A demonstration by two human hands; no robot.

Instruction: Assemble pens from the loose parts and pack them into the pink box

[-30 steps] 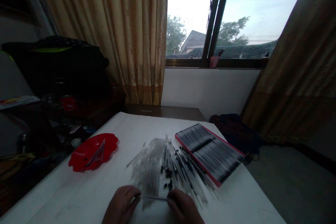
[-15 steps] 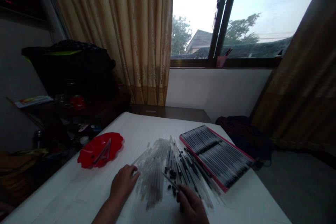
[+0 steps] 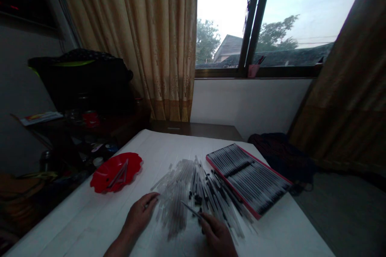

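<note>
1 slim rod [image 3: 191,209] in right hand [image 3: 216,231], long axis diagonal, tip forward-left.

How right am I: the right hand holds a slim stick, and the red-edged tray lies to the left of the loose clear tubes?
One thing is off: the red-edged tray lies to the right of the loose clear tubes, as the head view shows. The right hand does hold a slim stick.

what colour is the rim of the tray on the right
Red; the tray rim shows best in the head view.
</note>
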